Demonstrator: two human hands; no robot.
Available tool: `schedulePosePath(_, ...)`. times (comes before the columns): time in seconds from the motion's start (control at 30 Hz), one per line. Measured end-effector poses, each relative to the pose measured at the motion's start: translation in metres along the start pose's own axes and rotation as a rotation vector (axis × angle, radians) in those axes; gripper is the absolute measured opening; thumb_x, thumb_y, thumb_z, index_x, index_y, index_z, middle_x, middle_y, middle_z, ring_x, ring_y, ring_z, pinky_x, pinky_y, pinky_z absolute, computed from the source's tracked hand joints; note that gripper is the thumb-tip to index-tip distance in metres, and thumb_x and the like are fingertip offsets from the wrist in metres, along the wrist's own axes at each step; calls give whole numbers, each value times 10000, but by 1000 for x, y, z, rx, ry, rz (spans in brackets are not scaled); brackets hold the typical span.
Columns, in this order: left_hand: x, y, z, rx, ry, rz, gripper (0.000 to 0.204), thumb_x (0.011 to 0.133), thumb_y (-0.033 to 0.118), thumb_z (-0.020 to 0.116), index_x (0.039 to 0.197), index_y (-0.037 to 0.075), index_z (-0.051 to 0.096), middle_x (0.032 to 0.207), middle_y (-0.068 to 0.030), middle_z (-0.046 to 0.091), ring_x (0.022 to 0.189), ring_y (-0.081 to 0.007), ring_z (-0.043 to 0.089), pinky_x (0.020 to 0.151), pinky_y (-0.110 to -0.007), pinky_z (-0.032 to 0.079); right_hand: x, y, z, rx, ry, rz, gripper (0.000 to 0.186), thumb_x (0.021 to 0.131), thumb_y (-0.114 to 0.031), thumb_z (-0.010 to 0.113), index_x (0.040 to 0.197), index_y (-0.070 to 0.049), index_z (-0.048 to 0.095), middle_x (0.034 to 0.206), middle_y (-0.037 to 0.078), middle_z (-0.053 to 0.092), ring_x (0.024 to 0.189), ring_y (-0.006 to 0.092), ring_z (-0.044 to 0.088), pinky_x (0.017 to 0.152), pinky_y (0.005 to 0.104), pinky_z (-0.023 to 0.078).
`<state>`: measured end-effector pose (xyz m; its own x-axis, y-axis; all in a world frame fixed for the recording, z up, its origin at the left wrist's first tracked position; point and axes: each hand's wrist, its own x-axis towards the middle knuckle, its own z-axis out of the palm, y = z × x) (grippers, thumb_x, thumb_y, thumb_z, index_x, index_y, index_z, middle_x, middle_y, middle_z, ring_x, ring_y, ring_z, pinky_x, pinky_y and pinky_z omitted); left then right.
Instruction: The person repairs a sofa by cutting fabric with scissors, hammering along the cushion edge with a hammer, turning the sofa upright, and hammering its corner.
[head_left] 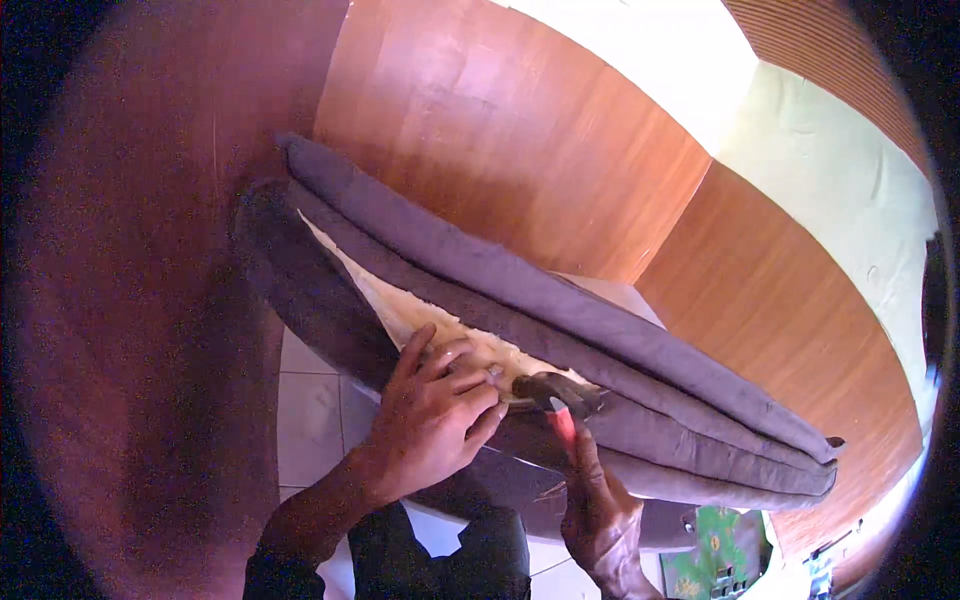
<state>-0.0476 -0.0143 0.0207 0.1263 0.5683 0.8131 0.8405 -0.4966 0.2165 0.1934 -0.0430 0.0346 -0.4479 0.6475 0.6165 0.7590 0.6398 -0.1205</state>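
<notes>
My right hand [600,510] grips a hammer [562,420] by its red handle. The dark hammer head rests at the right end of a pale, cream-coloured strip [450,325], which shows through a long gap in brown upholstery [690,440]. My left hand [435,410] lies over the strip just left of the hammer head, fingers bent and pressed down. Its thumb and fingertips come together near the hammer head; whatever is between them is too small to make out. Padded rolls of the brown fabric run above the gap, sloping down to the right.
Reddish wood panels [520,120] rise behind the upholstered piece, and a darker panel [120,300] stands at left. White tiles [308,420] show below. At lower right lies a green patterned item [720,555]. My dark-clothed legs [440,560] are at the bottom.
</notes>
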Motion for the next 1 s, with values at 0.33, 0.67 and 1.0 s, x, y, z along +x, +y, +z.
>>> schedulePosePath(0.33, -2, 0, 1, -30, -18, -17, 145, 862, 238, 739, 944, 119, 725, 1102, -50, 703, 1255, -334, 544, 1165, -614, 275, -3, 5, 5, -18, -21, 21, 614, 911, 48, 616, 1491, -121, 505, 794, 219, 680, 625, 342, 705, 507, 421, 514)
schedulePosePath(0.67, 1, -3, 3, -55, -8, 2, 185, 878, 232, 722, 974, 74, 722, 1065, -73, 697, 1233, -314, 552, 1159, -622, 272, 0, 2, 4, 43, -33, 3, 618, 899, 54, 611, 1487, -106, 505, 891, 253, 705, 687, 360, 722, 548, 407, 544)
schedulePosePath(1.0, 27, -10, -12, -52, -65, 60, 213, 836, 267, 759, 948, 97, 692, 983, -105, 675, 1067, -339, 600, 1037, -536, 389, -144, 99, 48, 82, 397, -201, 343, 1002, -188, 646, 1247, 50, 608, 817, 84, 654, 590, 70, 497, 508, 280, 395)
